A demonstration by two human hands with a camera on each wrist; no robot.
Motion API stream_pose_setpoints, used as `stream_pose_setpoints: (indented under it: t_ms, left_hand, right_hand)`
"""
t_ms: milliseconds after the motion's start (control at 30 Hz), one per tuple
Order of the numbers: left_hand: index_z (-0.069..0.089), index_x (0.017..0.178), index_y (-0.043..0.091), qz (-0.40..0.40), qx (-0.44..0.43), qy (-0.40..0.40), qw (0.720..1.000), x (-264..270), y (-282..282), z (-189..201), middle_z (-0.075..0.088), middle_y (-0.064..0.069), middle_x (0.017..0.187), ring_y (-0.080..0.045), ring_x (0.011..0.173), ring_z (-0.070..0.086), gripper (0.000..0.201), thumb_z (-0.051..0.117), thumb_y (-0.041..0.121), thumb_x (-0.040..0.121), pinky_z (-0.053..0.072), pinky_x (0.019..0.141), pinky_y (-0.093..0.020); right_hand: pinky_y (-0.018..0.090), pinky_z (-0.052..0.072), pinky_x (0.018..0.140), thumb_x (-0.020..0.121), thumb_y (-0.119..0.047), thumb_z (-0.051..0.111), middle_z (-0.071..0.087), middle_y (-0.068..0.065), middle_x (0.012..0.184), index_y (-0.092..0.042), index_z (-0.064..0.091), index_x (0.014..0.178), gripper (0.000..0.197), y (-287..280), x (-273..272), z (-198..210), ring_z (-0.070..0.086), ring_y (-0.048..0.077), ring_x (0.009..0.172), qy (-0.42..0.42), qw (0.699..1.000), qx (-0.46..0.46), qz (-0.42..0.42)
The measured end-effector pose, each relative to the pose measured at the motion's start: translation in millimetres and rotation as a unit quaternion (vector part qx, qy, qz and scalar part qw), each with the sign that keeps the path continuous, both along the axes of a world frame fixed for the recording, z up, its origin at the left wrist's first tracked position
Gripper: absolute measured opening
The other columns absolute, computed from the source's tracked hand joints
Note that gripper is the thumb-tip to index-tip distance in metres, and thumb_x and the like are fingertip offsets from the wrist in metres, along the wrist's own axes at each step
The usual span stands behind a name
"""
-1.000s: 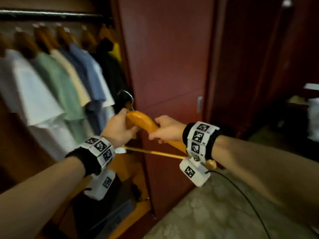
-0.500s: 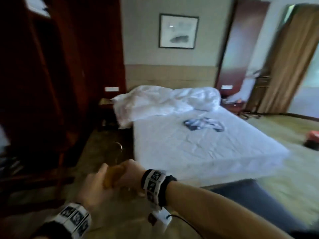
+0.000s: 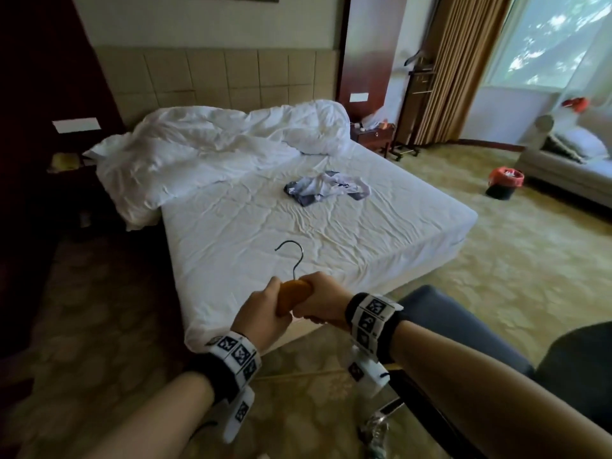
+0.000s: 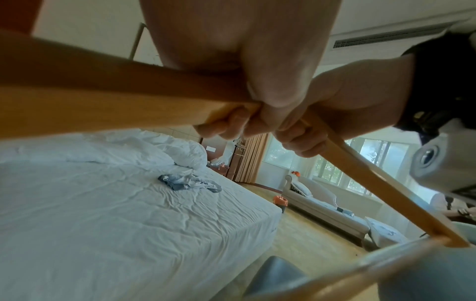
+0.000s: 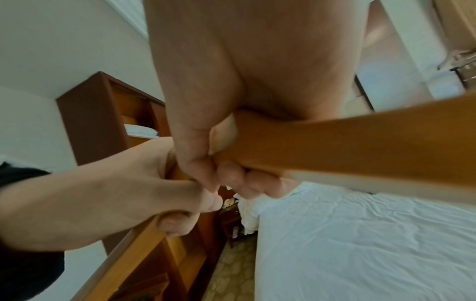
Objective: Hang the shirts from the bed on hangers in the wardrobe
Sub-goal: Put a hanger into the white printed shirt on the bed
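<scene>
Both hands hold one wooden hanger [image 3: 293, 294] in front of the person, just over the near corner of the bed [image 3: 231, 233]. The left hand [image 3: 261, 314] grips the left arm of the hanger, with its fingers [image 5: 177, 224] curled tight around the wood. The right hand [image 3: 323, 301] grips the right arm of the hanger, and its fingers [image 4: 298, 142] are wrapped around the wood too. The two hands sit side by side near the middle of the hanger and touch each other. The metal hook [image 3: 293, 256] sticks up from between them and curves to the left. The thin bottom bar of the hanger [image 4: 373, 183] runs down below the right hand.

A crumpled shirt [image 3: 326, 188], blue and white, lies alone on the white sheet, about in the middle of the bed. It is well apart from the hands and the hanger. A white blanket [image 3: 212, 150] is bunched up at the head of the bed.

A brown wardrobe [image 5: 103, 114] stands behind the left hand, beside the bed. On the floor to the right of the bed are a small bin with a red bag [image 3: 503, 182] and a pale sofa [image 3: 569, 167] under the window. Long brown curtains [image 3: 460, 67] hang next to the window. A grey chair [image 3: 463, 323] is near the right arm.
</scene>
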State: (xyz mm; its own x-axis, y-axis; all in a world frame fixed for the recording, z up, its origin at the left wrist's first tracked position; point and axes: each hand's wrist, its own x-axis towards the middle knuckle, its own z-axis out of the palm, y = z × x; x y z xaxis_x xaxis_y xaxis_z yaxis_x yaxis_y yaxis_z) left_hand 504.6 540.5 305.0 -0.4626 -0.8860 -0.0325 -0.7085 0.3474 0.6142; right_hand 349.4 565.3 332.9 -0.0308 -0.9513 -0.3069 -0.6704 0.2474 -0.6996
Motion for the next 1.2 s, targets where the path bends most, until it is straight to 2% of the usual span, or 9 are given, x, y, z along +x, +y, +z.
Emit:
stream_pose_setpoints:
  t_ms: [167,400,500,567,667,767,1067,1133,1200]
  left_hand:
    - [0.038,0.094,0.025,-0.042,0.018,-0.013,0.999,-34,-109,-11,0.063,-0.002,0.079,-0.025,0.075,0.065,0.026,0.061,0.02,0.083,0.051,0.061,-0.036]
    - [0.041,0.097,0.025,-0.118,0.026,-0.028,0.992,-125,-239,-21,0.067,-0.005,0.085,-0.028,0.083,0.066,0.026,0.061,0.022,0.08,0.053,0.067,-0.039]
    - [0.043,0.104,0.021,-0.12,0.006,-0.033,0.992,-173,-292,-24,0.067,-0.006,0.09,-0.029,0.085,0.066,0.03,0.062,0.02,0.081,0.054,0.071,-0.04]
    - [0.043,0.104,0.02,-0.114,0.005,-0.028,0.993,-202,-322,-19,0.066,-0.007,0.09,-0.03,0.086,0.066,0.03,0.062,0.018,0.081,0.053,0.071,-0.039]
    - [0.039,0.098,0.024,-0.122,0.01,-0.03,0.992,-236,-366,-9,0.064,-0.006,0.087,-0.03,0.084,0.065,0.031,0.063,0.016,0.08,0.051,0.068,-0.036]
    - [0.043,0.101,0.019,-0.123,-0.01,-0.027,0.992,-267,-411,-7,0.066,-0.01,0.086,-0.033,0.081,0.065,0.031,0.063,0.016,0.078,0.053,0.069,-0.041]
    - [0.04,0.099,0.018,-0.149,0.003,-0.049,0.988,-364,-551,-41,0.06,-0.005,0.081,-0.033,0.08,0.064,0.03,0.062,0.014,0.079,0.049,0.065,-0.036]
    - [0.042,0.103,0.017,-0.155,0.006,-0.06,0.986,-385,-584,-48,0.063,-0.009,0.084,-0.033,0.082,0.065,0.03,0.063,0.017,0.081,0.05,0.066,-0.038]
    - [0.043,0.106,0.018,-0.177,0.008,-0.076,0.981,-407,-620,-58,0.066,-0.009,0.09,-0.031,0.086,0.066,0.031,0.064,0.023,0.082,0.051,0.069,-0.038]
  right_hand:
    - [0.033,0.053,0.053,0.076,-0.007,0.074,0.064,0.003,0.063,-0.017,0.064,0.076,0.015,-97,-32,-11,0.06,0.021,0.055,-0.023,0.999,0.026,-0.038]
    - [0.028,0.049,0.048,0.078,-0.006,0.073,0.064,0.004,0.067,-0.016,0.063,0.081,0.015,-209,-117,-21,0.057,0.017,0.053,-0.033,0.992,0.06,-0.103]
    - [0.029,0.048,0.049,0.078,-0.006,0.072,0.063,0.006,0.067,-0.011,0.065,0.087,0.012,-260,-165,-22,0.056,0.017,0.051,-0.031,0.993,0.06,-0.101]
    - [0.032,0.049,0.053,0.076,-0.008,0.071,0.062,0.005,0.061,-0.012,0.065,0.082,0.01,-291,-191,-18,0.056,0.019,0.051,-0.024,0.993,0.057,-0.099]
    - [0.027,0.047,0.048,0.077,-0.004,0.069,0.059,0.001,0.054,-0.011,0.063,0.077,0.009,-332,-225,-8,0.053,0.016,0.045,-0.03,0.993,0.049,-0.105]
    - [0.024,0.045,0.045,0.077,-0.004,0.069,0.059,0.0,0.054,-0.007,0.066,0.081,0.006,-373,-256,-4,0.052,0.015,0.044,-0.039,0.992,0.039,-0.113]
    - [0.024,0.044,0.044,0.076,-0.001,0.068,0.057,0.002,0.051,-0.006,0.064,0.078,0.007,-510,-352,-41,0.05,0.013,0.04,-0.073,0.985,0.08,-0.137]
    - [0.023,0.046,0.046,0.078,-0.005,0.071,0.06,0.003,0.053,-0.006,0.065,0.08,0.007,-543,-373,-49,0.054,0.013,0.042,-0.081,0.98,0.109,-0.143]
    - [0.027,0.052,0.052,0.081,-0.014,0.074,0.066,0.007,0.062,-0.005,0.067,0.084,0.012,-576,-399,-58,0.064,0.02,0.055,-0.122,0.968,0.151,-0.157]
